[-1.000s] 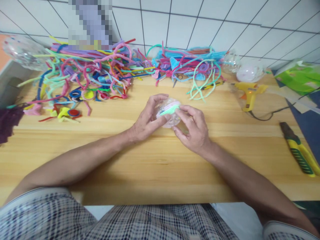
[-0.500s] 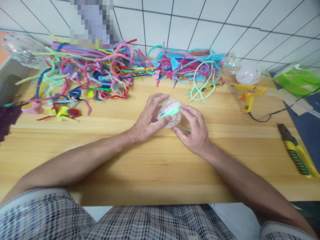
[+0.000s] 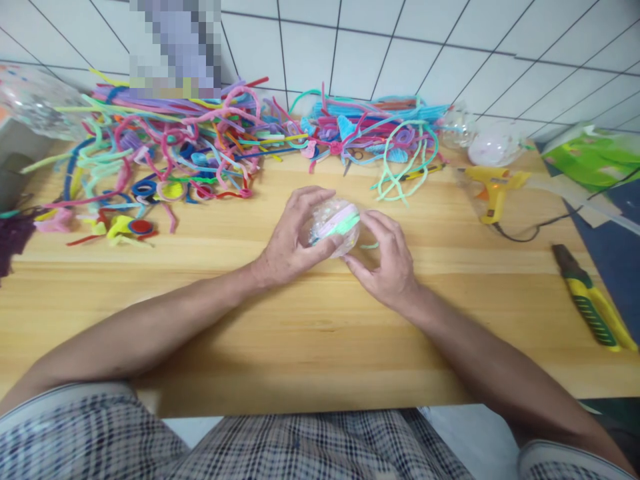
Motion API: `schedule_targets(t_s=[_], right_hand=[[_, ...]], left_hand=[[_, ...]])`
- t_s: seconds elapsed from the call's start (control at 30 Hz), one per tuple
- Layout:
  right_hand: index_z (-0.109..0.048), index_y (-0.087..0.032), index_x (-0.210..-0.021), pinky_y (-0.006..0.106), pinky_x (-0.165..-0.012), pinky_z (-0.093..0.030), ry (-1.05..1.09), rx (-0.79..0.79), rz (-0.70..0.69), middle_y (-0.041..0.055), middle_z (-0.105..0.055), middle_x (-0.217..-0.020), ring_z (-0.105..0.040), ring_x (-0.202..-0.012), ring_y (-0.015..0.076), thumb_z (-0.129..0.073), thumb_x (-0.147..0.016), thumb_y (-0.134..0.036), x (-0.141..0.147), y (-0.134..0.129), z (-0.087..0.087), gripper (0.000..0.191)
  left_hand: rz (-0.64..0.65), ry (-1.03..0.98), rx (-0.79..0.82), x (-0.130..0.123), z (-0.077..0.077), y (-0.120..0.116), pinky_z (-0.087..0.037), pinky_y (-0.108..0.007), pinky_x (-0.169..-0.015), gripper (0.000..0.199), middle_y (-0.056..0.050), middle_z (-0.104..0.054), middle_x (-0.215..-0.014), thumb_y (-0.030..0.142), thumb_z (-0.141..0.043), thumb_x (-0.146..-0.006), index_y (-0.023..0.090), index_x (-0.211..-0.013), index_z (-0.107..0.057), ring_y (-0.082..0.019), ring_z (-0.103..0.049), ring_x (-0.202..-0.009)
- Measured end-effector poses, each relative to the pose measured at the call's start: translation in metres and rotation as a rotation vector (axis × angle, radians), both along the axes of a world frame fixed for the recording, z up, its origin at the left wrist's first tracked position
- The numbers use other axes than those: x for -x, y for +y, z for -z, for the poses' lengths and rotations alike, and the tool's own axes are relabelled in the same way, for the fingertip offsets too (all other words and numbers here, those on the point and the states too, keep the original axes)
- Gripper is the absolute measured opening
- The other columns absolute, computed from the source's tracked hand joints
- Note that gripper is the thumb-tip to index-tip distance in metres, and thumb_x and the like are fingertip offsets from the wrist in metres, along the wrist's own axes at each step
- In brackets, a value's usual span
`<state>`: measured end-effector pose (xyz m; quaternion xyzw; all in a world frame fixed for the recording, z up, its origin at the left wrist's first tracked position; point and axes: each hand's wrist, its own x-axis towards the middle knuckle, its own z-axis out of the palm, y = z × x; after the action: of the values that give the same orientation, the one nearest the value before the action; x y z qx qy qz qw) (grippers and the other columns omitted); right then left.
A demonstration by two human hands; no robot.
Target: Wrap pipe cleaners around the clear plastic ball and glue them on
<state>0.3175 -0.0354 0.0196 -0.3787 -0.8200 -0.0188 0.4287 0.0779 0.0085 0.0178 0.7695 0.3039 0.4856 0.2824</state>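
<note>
Above the middle of the table, a clear plastic ball (image 3: 327,223) with lilac and mint-green fuzzy strips shows between my hands. My left hand (image 3: 295,237) curls round its left side, thumb across the front and fingers over the top. On the right, my right hand (image 3: 387,257) has its fingertips at the ball's edge, with the thumb low and the index finger high. A short mint-green strand (image 3: 370,247) shows in the gap between the right thumb and fingers. Whether the strips lie inside the ball or on its surface, I cannot tell.
A tangled heap of pipe cleaners (image 3: 170,147) spreads across the back left, with blue and pink bundles (image 3: 380,120) beside it. Scissors (image 3: 353,160) lie near these. At the right are a yellow glue gun (image 3: 495,190) with its cord, pliers (image 3: 590,300) and clear balls (image 3: 495,145).
The view has shifted slightly. The ball has turned a little between my hands, and its lilac and green strips show more clearly. Both hands keep nearly the same hold.
</note>
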Motion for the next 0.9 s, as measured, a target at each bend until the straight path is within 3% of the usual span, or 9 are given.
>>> schedule_targets(t_s=[0.63,0.8,0.9], right_hand=[[-0.041,-0.034,-0.177,0.063,-0.118,-0.066,0.006,0.064,-0.016,0.0155,-0.071,-0.154,-0.072,-0.142,0.038,-0.076,-0.105,-0.028,-0.001,-0.001,0.001,0.081],[-0.04,-0.033,-0.18,0.061,-0.121,-0.065,0.005,0.054,-0.037,0.0153,-0.07,-0.157,-0.071,-0.144,0.0367,-0.074,-0.104,-0.022,-0.003,0.002,-0.001,0.084],[-0.041,-0.032,-0.18,0.062,-0.124,-0.063,0.024,0.084,-0.063,0.0147,-0.068,-0.161,-0.07,-0.147,0.0373,-0.07,-0.102,-0.019,-0.007,0.003,-0.003,0.085]], left_hand=[[-0.013,-0.069,0.067,-0.003,0.012,0.002,-0.054,-0.054,-0.128,0.064,-0.014,-0.061,-0.149,0.064,-0.075,-0.104,0.027,-0.153,-0.055,-0.033,-0.062,-0.144],[-0.028,-0.009,-0.013,-0.004,0.008,0.003,-0.051,-0.053,-0.133,0.076,-0.014,-0.057,-0.156,0.069,-0.076,-0.104,0.029,-0.163,-0.051,-0.034,-0.057,-0.152],[0.033,-0.002,0.06,-0.003,0.007,0.001,-0.048,-0.055,-0.137,0.075,-0.014,-0.053,-0.162,0.068,-0.075,-0.105,0.031,-0.165,-0.049,-0.035,-0.053,-0.159]])
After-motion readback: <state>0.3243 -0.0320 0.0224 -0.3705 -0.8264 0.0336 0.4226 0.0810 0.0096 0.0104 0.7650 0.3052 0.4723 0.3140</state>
